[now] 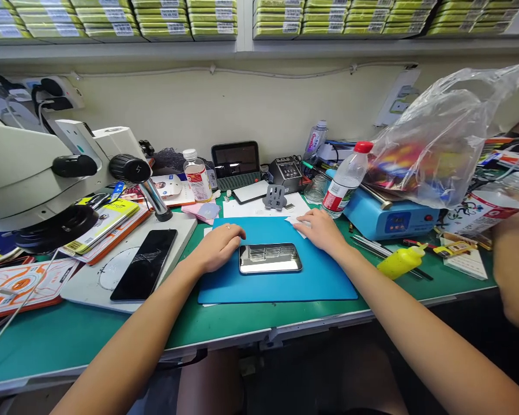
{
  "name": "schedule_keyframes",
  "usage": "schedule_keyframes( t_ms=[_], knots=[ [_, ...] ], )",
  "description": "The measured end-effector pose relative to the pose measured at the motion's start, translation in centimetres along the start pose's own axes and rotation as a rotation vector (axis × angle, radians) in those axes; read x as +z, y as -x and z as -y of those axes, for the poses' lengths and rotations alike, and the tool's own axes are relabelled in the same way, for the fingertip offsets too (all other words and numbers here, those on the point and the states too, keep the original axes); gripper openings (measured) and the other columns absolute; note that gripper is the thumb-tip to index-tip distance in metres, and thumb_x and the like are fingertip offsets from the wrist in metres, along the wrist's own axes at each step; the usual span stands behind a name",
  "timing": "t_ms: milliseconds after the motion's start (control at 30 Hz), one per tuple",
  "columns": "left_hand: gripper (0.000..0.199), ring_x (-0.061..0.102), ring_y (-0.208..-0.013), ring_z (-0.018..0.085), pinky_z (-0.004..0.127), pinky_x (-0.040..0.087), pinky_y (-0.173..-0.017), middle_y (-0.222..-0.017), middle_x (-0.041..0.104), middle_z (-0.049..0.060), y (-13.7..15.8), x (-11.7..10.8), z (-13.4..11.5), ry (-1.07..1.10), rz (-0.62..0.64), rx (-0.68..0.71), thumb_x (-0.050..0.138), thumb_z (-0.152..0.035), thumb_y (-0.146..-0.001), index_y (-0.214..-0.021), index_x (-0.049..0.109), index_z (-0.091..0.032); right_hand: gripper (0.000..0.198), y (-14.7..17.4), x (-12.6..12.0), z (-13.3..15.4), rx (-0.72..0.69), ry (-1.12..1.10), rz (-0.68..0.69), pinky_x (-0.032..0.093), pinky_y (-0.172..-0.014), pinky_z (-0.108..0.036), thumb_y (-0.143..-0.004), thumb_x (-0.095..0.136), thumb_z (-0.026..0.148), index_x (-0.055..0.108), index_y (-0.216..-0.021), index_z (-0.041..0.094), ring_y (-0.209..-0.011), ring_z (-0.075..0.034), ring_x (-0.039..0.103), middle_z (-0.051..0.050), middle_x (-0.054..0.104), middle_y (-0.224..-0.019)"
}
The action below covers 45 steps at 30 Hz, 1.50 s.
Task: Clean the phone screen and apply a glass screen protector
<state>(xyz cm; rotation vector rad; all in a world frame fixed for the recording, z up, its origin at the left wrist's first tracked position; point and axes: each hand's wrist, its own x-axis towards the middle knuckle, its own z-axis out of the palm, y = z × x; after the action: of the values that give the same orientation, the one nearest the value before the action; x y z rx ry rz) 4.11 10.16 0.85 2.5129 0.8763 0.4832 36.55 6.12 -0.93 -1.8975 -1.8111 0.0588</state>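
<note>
A phone (270, 258) lies face up on the blue mat (281, 291), with the shelf above reflected in its dark glossy screen. My left hand (220, 246) rests on the mat just left of the phone, fingers curled together and nothing visible in them. Beyond the phone's right end, my right hand (322, 229) is closed at the fingertips on a white tissue (300, 226) at the mat's far edge. Neither hand touches the phone. A second, larger black phone (145, 265) lies on the microscope's pale base (90, 288) to the left.
A microscope (34, 178) stands at left. Behind the mat are a small screen device (236, 164), a grey phone stand (275, 197) and a red-capped bottle (346, 180). At right are a blue heating unit (393, 216), a yellow squeeze bottle (401, 261) and another person's arm (516, 271).
</note>
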Motion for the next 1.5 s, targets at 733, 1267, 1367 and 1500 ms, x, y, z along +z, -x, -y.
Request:
schedule_keyframes(
  t_ms=[733,1267,1367,1500],
  knots=[
    [0.03,0.067,-0.101,0.027,0.039,0.053,-0.086,-0.105,0.073,0.008,-0.4,1.2,1.4,-0.097,-0.149,-0.079,0.039,-0.019,-0.094,-0.108,0.066,-0.021,0.024,6.8,2.4,13.1,-0.408,-0.087,0.073,0.047,-0.1,-0.046,-0.1,0.051,0.026,0.074,-0.094,0.021,-0.118,-0.028,0.061,-0.011,0.071,-0.124],
    [0.033,0.065,-0.104,0.026,0.04,0.052,-0.09,-0.107,0.073,0.007,-0.3,0.8,0.6,-0.057,-0.136,-0.083,0.035,-0.021,-0.094,-0.108,0.066,-0.021,0.034,9.8,1.4,11.7,-0.308,0.127,0.08,0.026,-0.117,-0.069,-0.099,0.051,0.047,0.075,-0.11,0.025,-0.152,-0.041,0.025,-0.015,0.045,-0.158],
    [0.033,0.065,-0.105,0.026,0.04,0.051,-0.091,-0.109,0.073,0.006,-0.3,0.7,0.6,-0.046,-0.129,-0.08,0.036,-0.02,-0.094,-0.107,0.066,-0.022,0.041,10.4,0.6,9.3,-0.229,0.172,0.041,0.025,-0.116,-0.07,-0.096,0.052,0.055,0.074,-0.114,0.026,-0.152,-0.042,0.026,-0.015,0.045,-0.158],
    [0.033,0.064,-0.105,0.026,0.039,0.051,-0.091,-0.109,0.073,0.006,-0.4,0.6,0.6,-0.037,-0.133,-0.092,0.036,-0.02,-0.094,-0.107,0.066,-0.022,0.054,11.0,0.4,8.4,-0.148,0.196,0.013,0.025,-0.116,-0.07,-0.093,0.05,0.067,0.074,-0.115,0.024,-0.151,-0.044,0.025,-0.017,0.045,-0.157]
  ],
)
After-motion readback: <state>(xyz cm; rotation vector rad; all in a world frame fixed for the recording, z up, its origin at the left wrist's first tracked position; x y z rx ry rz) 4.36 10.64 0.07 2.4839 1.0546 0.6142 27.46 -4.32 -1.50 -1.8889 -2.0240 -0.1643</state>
